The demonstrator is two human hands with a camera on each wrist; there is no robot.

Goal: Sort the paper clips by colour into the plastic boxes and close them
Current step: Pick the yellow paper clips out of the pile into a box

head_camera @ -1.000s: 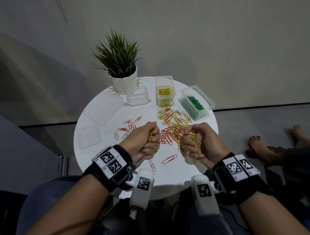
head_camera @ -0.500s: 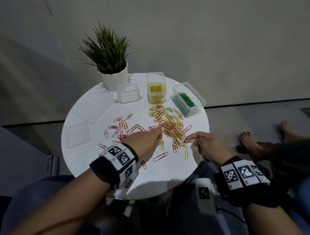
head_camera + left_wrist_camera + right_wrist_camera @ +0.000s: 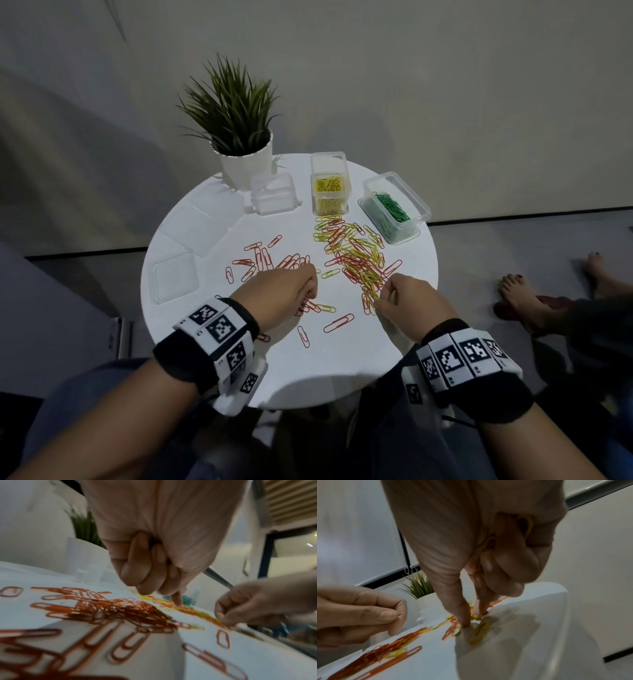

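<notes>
Red and yellow paper clips lie mixed in a pile on the round white table. A heap of red clips lies to its left. My left hand hovers over the red heap with its fingers curled, the index tip pointing down; nothing shows in it. My right hand pinches at a yellow clip on the near end of the mixed pile. More yellow clips sit inside its curled fingers. At the back stand three open boxes: one empty, one with yellow clips, one with green clips.
A potted plant stands at the back left beside the empty box. Clear lids lie along the table's left edge. A few single red clips lie near the front. Another person's bare feet are on the floor, right.
Both hands came down from raised fists to the table. The left moved over the red heap. The right went from a pointing finger to pinching yellow clips.
</notes>
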